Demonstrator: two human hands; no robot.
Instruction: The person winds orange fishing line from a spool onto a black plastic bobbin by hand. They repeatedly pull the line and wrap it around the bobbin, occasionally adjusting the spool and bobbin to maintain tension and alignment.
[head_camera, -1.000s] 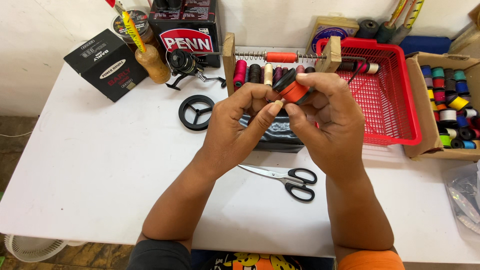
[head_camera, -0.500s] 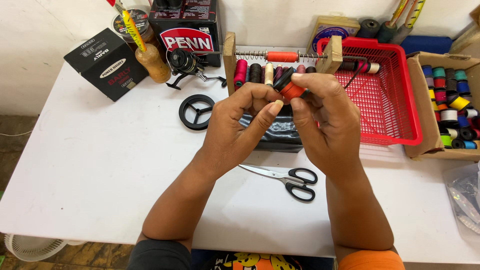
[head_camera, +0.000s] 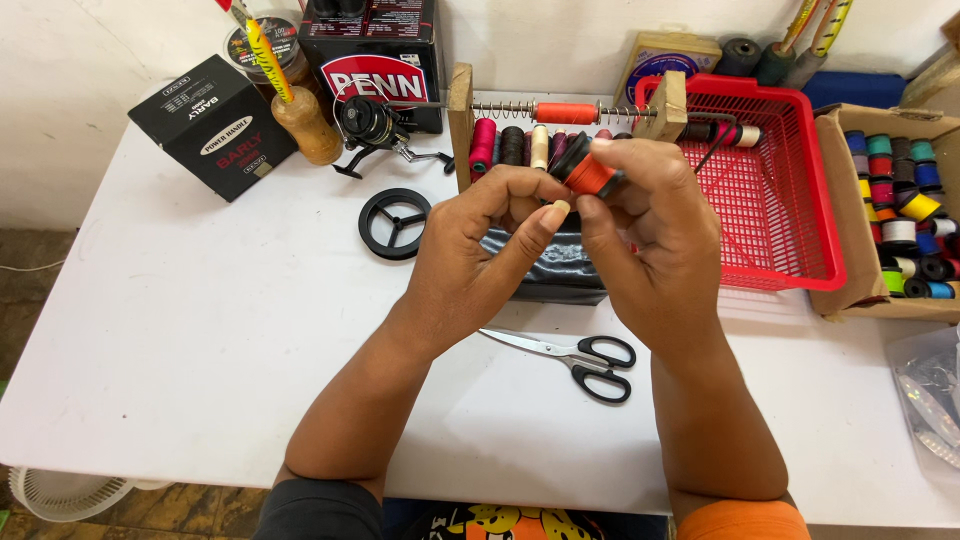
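Above the white table (head_camera: 200, 330), my right hand (head_camera: 655, 240) grips a small black spool wound with orange line (head_camera: 585, 175) between thumb and fingers. My left hand (head_camera: 480, 250) is raised against it, thumb and fingertips pinched at the spool's left side, apparently on the line end, which is too thin to see. Both hands hover in front of a wooden spool rack (head_camera: 560, 125) and above a dark pouch (head_camera: 550, 265).
Black-handled scissors (head_camera: 580, 355) lie near my right wrist. A black round spool part (head_camera: 395, 222), a fishing reel (head_camera: 370, 125), black boxes (head_camera: 215, 125) and a lure stand are at the back left. A red basket (head_camera: 790, 190) and a cardboard box of coloured spools (head_camera: 900, 210) sit at the right.
The spool has been tilted and turned slightly in my right hand, and my left thumb has shifted along it. Both hands stay in the same place.
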